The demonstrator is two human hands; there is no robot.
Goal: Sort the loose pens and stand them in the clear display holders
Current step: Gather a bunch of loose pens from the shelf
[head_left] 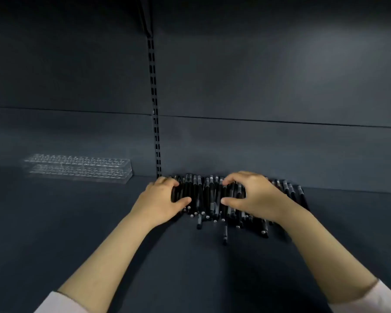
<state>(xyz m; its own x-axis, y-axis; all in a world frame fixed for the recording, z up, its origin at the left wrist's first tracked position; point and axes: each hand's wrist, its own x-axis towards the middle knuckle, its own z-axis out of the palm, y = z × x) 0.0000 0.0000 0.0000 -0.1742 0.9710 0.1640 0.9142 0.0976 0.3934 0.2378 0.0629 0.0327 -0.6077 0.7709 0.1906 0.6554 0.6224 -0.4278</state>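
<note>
Clear display holders (78,169) sit at the back left of the dark shelf (190,267), well apart from the pens (209,197). Right of the slotted upright (155,109), the left hand (165,199) curls fingers and thumb round the pile's left end. Any printing on the pens is too blurred to read. The right hand (255,197) seemingly grips the pile likewise.

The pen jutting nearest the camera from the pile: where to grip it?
Pinch the jutting pen by its free near half, from above and the front: it lies flat on the shelf, and its far end meets the pile.
</note>
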